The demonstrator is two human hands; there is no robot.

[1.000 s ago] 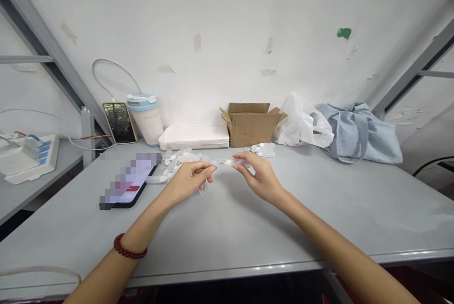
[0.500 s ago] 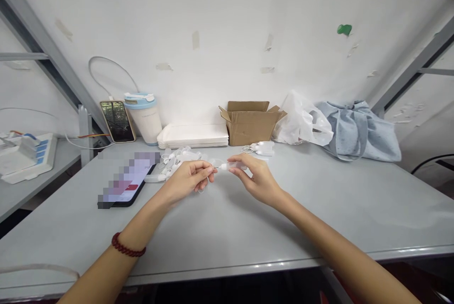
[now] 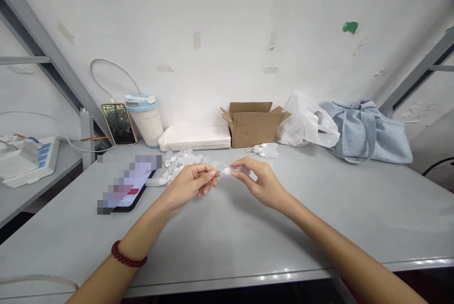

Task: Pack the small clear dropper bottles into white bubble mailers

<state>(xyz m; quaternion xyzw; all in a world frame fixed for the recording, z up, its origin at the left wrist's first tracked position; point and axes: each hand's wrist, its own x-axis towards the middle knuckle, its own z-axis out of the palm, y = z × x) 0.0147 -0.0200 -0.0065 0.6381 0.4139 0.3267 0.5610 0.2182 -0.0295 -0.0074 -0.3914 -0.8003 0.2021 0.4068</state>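
Observation:
My right hand point(image 3: 260, 182) pinches a small clear plastic bottle point(image 3: 237, 170) with a white nozzle that points left. My left hand point(image 3: 189, 183) is closed in a pinch right at the nozzle tip, holding a small clear cap or loop piece point(image 3: 208, 186) that is partly hidden by the fingers. Both hands hover just above the grey table point(image 3: 227, 242), near its middle. A pile of similar small clear bottles point(image 3: 173, 164) lies behind my left hand. A few more bottles point(image 3: 264, 150) lie behind my right hand.
A phone point(image 3: 126, 186) lies flat at the left. At the back stand another phone point(image 3: 119, 123) on a cable, a white and blue cup point(image 3: 145, 119), stacked white trays point(image 3: 194, 137), an open cardboard box point(image 3: 252, 123), a white plastic bag point(image 3: 307, 122) and a blue cloth bag point(image 3: 369, 131).
My two hands have come closer together, so the bottle's nozzle now meets the fingertips of my left hand. The view has shifted slightly.

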